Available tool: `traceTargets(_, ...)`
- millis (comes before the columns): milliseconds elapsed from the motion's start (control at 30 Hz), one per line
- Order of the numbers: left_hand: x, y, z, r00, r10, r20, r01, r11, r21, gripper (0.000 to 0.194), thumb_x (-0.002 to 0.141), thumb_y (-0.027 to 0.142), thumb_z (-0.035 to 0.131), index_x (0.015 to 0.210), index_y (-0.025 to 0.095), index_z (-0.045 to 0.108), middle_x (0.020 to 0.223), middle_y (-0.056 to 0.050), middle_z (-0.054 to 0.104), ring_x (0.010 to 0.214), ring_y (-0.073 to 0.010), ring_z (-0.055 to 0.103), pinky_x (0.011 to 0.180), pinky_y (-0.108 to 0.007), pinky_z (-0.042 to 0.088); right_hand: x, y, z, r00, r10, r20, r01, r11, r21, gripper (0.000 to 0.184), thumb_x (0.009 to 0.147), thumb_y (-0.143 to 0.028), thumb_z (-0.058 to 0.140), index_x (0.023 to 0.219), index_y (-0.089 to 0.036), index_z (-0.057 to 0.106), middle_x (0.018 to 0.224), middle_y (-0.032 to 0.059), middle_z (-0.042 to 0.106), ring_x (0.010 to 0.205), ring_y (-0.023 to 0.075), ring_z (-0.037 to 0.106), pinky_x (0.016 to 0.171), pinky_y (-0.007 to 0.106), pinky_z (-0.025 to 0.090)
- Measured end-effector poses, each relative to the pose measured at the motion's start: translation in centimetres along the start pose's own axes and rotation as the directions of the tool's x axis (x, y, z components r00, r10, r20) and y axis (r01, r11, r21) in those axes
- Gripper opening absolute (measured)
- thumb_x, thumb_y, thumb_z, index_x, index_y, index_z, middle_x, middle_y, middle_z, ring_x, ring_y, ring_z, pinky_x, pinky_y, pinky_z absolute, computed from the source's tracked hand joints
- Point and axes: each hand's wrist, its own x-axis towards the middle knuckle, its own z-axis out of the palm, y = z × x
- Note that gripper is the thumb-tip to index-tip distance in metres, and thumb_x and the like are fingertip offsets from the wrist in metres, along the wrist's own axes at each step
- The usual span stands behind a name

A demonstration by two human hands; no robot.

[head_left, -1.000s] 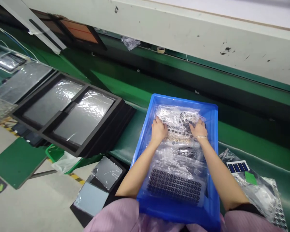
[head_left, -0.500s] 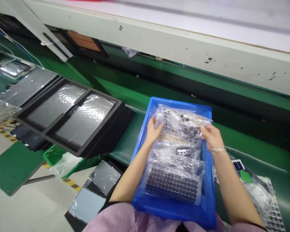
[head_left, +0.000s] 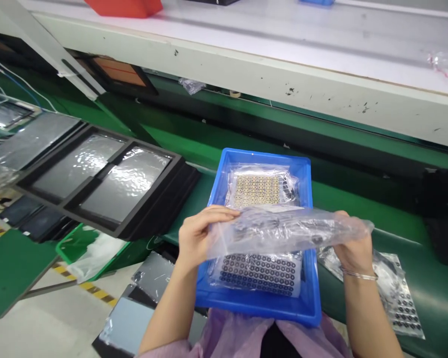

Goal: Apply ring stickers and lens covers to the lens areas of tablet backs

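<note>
A clear plastic bag (head_left: 283,228) of small dark ring parts is held flat above a blue bin (head_left: 261,303) on my lap. My left hand (head_left: 197,233) grips its left end and my right hand (head_left: 353,246) grips its right end, both with fingers closed on the plastic. Inside the bin lie a bagged sheet of tan ring parts (head_left: 259,189) at the far end and a bagged sheet of black rings (head_left: 259,271) at the near end.
A green conveyor (head_left: 358,214) runs across in front of me under a white bench edge (head_left: 246,59). Stacked black trays with film-covered panels (head_left: 108,181) lie to the left. More bagged parts (head_left: 399,293) rest on the belt at right. Panels (head_left: 134,313) lie on the floor.
Both hands lifted the bag of dark rings out of the bin and pulled it toward me, uncovering the tan sheet beneath. The view tilted up a little.
</note>
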Motion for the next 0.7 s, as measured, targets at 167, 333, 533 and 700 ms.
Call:
traceTargets(167,0.6,2.3,-1.6,0.921,0.382,-0.077,-0.366,0.915,0.173,0.009,0.078,0.035,0.071,0.082,0.027,0.07,0.096,0.002,0.074,0.103,-0.018,0.065,0.1,-0.041,0.046,-4.0,-0.4,0.4,0.959,-0.069,0.276,0.106,0.987,-0.12,0.016,0.074,-0.025,0.071,0.058,-0.026,0.069,0.103,0.0053,0.057,0.075,0.017,0.059,0.059,0.03,0.047)
traceTargets(333,2.3,1.8,-0.9,0.918,0.228,-0.324,-0.278,0.954,-0.116,0.037,0.064,0.052,0.078,0.056,0.024,0.054,0.101,0.007,0.071,0.11,-0.0216,0.062,0.099,-0.044,0.048,-7.7,-1.3,2.6,0.798,-0.148,0.584,0.432,0.816,-0.384,0.034,0.085,-0.007,0.048,0.075,-0.029,0.072,0.119,0.0054,0.053,0.078,0.0141,0.058,0.055,0.025,0.046)
traceTargets(533,4.2,2.5,2.6,0.961,0.037,-0.274,-0.207,0.753,-0.625,0.049,0.062,0.043,0.082,0.054,0.02,0.04,0.098,0.004,0.07,0.111,-0.0266,0.06,0.096,-0.048,0.049,-10.4,-0.9,3.9,0.65,-0.369,0.665,0.715,0.593,-0.37,0.028,0.088,-0.011,0.05,0.086,-0.028,0.072,0.118,0.0067,0.054,0.104,0.0184,0.057,0.075,0.026,0.053)
traceTargets(700,5.2,3.4,5.4,0.987,0.082,-0.14,-0.158,0.678,-0.718,0.056,0.063,0.051,0.079,0.055,0.019,0.034,0.095,0.008,0.07,0.114,-0.0253,0.059,0.097,-0.05,0.048,-11.5,-0.5,2.5,0.457,-0.401,0.794,0.855,0.444,-0.268,0.028,0.094,-0.021,0.046,0.11,-0.029,0.067,0.101,0.0062,0.062,0.094,0.0152,0.061,0.075,0.023,0.054)
